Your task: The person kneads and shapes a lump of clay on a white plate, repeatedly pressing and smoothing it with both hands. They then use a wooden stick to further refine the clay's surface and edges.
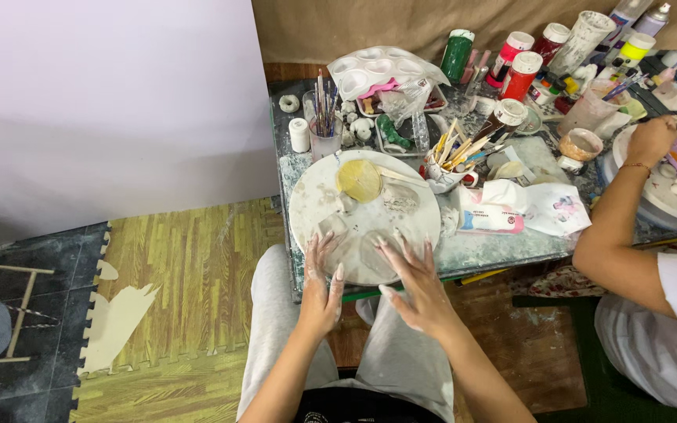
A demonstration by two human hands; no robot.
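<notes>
1. The left hand point(320, 286) lies flat and open, fingers spread, grasping nothing; its fingertips reach over the near edge of the round white board point(417, 205) and touch a small pale slab of clay point(332, 228).
2. The right hand point(417, 286) is likewise released, palm down, fingers fanned onto the board's near edge beside a second flat patch of clay point(373, 252). Both hands are dusted white.
3. That second patch lies between the two hands, just ahead of the fingertips, slightly nearer the right hand. Its shape is rounded, so I cannot tell a long axis.
4. Further back on the board, toward its far edge, sits a yellow disc point(359, 180), with a greyish lump point(400, 197) to its right. Both lie straight ahead of the hands and well apart from them.
5. The board rests at the near left corner of a cluttered table point(511, 249) and overhangs the person's lap.
6. Behind the board, a cup of brushes point(324, 125) stands near the table's left edge, and a bowl of wooden tools point(447, 160) sits just off the board's right side.
7. Paint bottles point(520, 72) crowd the far right corner.
8. A crumpled white packet point(511, 210) lies along the near edge.
9. Another person's arm point(617, 211) reaches in from the right toward a separate board point(660, 196).
</notes>
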